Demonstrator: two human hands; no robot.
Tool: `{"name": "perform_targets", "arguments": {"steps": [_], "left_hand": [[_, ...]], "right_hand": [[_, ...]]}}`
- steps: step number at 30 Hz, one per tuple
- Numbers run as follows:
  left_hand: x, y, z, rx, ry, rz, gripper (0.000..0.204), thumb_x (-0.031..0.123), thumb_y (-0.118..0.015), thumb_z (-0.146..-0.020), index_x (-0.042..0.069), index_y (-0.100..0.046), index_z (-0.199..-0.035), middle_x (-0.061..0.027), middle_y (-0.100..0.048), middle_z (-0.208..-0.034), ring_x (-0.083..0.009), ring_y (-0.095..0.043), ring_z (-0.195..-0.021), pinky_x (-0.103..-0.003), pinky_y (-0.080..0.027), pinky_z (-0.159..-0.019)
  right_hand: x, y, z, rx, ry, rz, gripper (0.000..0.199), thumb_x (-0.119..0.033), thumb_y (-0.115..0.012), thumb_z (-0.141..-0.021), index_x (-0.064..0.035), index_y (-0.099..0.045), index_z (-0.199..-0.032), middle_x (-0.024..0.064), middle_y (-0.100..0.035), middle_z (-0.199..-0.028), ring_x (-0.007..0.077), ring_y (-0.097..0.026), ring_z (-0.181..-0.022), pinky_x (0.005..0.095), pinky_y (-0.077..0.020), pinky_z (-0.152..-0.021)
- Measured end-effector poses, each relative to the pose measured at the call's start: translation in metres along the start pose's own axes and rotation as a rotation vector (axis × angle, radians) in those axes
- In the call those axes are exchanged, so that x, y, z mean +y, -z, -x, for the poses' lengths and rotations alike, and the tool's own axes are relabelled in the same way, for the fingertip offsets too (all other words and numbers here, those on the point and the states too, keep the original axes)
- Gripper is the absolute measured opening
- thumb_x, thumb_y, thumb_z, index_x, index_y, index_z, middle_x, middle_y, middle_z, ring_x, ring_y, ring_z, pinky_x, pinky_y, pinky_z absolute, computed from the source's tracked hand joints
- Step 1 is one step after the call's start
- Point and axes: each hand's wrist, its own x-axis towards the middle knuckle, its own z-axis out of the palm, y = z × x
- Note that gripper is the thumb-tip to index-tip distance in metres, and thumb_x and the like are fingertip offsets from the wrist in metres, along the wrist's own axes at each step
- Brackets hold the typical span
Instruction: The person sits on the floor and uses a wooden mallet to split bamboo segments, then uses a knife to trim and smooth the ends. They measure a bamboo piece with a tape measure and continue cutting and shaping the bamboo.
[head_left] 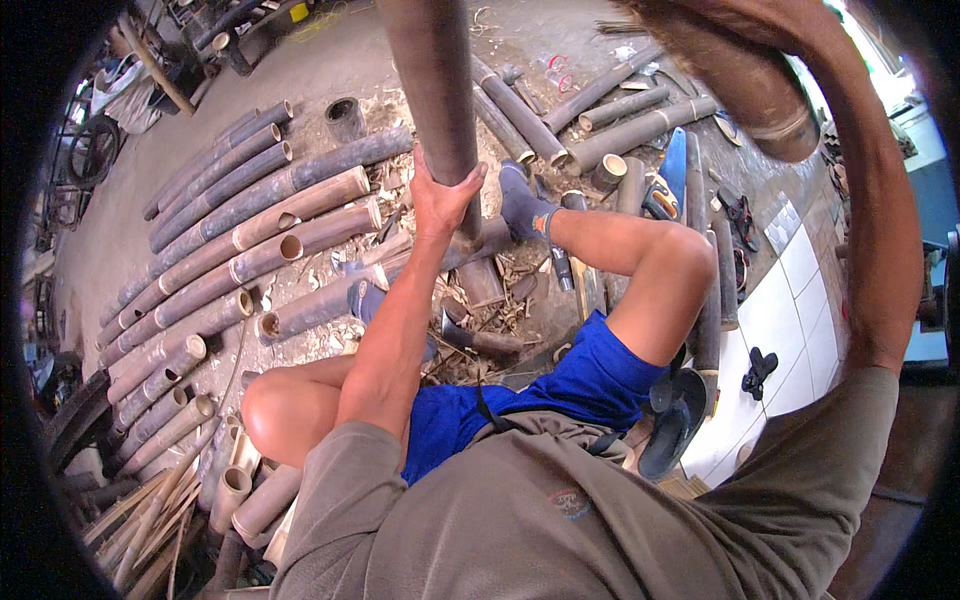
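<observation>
I had the left hand [447, 200] closed around a thick dark-brown bamboo pole [430, 80], thumb lying along its right side, grip low on the shaft. Pole stood close to upright in front of the body, between the bent legs, and ran out past the top edge of my view. Right arm [885, 200] was raised and curved up to the top edge; I couldn't make out the right hand, so no call on its grip. A wide brown cylinder [750, 90], blurred, rounded at its lower end, sat just inside that arm, apart from the pole. Beneath the left hand I had pale curled wood shavings [520, 310] scattered over the grey floor [320, 70]. Left side: rows of cut brown bamboo tubes [290, 198] lying roughly parallel, plus a short dark hollow tube [345, 120] on end behind them. Right of the pole, a foot in a grey sock [525, 205] rested near a short pale-rimmed bamboo piece [608, 173]. Further right lay a handsaw with a blue blade [673, 160] and a black-and-yellow handle, near white floor tiles [770, 310]. Black sandals [672, 425] were beside the knee, near the blue cloth shorts [580, 375].
</observation>
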Motion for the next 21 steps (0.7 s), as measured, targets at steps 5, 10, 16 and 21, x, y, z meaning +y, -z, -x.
{"name": "perform_targets", "arguments": {"steps": [5,10,16,21], "left_hand": [[0.002,-0.004,0.003,-0.031,0.003,0.038,0.08,0.022,-0.093,-0.072,0.002,-0.051,-0.136,-0.0145,-0.072,-0.114,-0.0221,-0.069,-0.1,-0.037,-0.055,-0.092],[0.008,-0.001,0.006,0.004,-0.02,-0.009,0.075,0.019,-0.093,-0.074,0.002,-0.051,-0.134,-0.0132,-0.069,-0.115,-0.0222,-0.068,-0.101,-0.037,-0.054,-0.093],[-0.001,-0.002,0.005,-0.014,-0.013,0.006,0.073,0.02,-0.091,-0.077,0.001,-0.05,-0.134,-0.0139,-0.068,-0.117,-0.0229,-0.068,-0.1,-0.038,-0.055,-0.092],[-0.02,-0.018,0.022,-0.136,0.13,-0.029,0.073,0.029,-0.091,-0.078,-0.001,-0.054,-0.133,-0.015,-0.071,-0.115,-0.0237,-0.068,-0.102,-0.039,-0.054,-0.094]], "right_hand": [[0.019,-0.029,-0.005,0.206,0.255,0.127,0.097,-0.063,-0.066,-0.086,-0.0087,-0.036,-0.161,0.0304,-0.049,-0.153,0.0429,-0.053,-0.138,0.0508,-0.0495,-0.115],[0.03,-0.033,0.008,0.231,0.143,0.486,0.089,-0.047,-0.073,-0.084,-0.0109,-0.042,-0.159,0.0287,-0.057,-0.147,0.0413,-0.066,-0.122,0.0561,-0.0568,-0.103],[0.018,-0.025,0.016,0.344,0.065,0.34,0.086,-0.045,-0.073,-0.088,-0.0113,-0.04,-0.16,0.0244,-0.058,-0.147,0.0344,-0.069,-0.115,0.0532,-0.0607,-0.095],[0.013,-0.037,0.038,0.34,-0.063,0.253,0.084,-0.037,-0.071,-0.09,-0.0115,-0.036,-0.162,0.0232,-0.063,-0.137,0.0252,-0.071,-0.097,0.0418,-0.0631,-0.079]]}}
